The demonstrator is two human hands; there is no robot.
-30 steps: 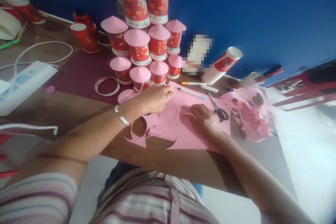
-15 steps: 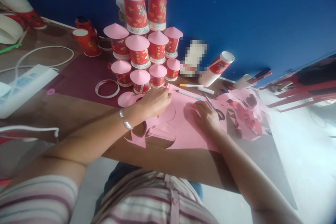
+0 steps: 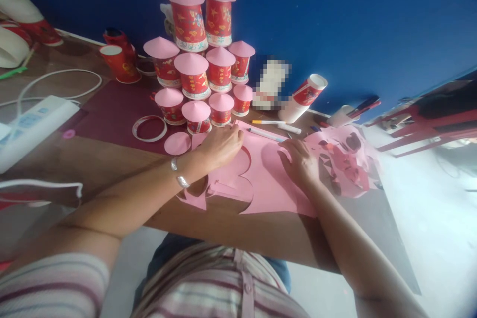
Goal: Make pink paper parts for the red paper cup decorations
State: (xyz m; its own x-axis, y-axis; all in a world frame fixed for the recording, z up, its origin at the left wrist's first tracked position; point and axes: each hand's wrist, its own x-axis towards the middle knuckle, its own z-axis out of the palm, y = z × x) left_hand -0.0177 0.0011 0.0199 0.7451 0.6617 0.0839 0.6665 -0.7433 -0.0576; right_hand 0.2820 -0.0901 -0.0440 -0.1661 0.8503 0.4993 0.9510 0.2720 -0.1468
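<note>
Two bare hands work low over a pink sheet (image 3: 276, 194), which lies near the front edge of the surface (image 3: 231, 227). The left hand (image 3: 225, 144) has its fingers bunched at the sheet's far left part; whether they pinch it cannot be told. The right hand (image 3: 301, 161) bends its fingers down over the sheet's right side, hiding what lies under the palm, so I cannot tell whether it grasps anything. A thin dark sliver (image 3: 289, 135) by its fingertips is too small to name.

A blue-ended pen (image 3: 265, 134) lies across the sheet's far edge, between the hands and just beside the right fingertips. Beyond it are a yellow-ended pen (image 3: 266, 121) and a white marker (image 3: 289, 128). The left wrist partly covers cut pink pieces (image 3: 196, 200); a pink disc (image 3: 178, 143) lies just past them, with a white ring (image 3: 136, 131) further left on a dark red sheet (image 3: 108, 114).

To the right, a heap of pink scraps (image 3: 350, 161) crowds the surface near the right hand. Ten red cups (image 3: 196, 82) with pink cone tops stand beyond the left hand. Further out are a tilted red-and-white cup stack (image 3: 308, 90) and, at far left, a power strip (image 3: 37, 126).
</note>
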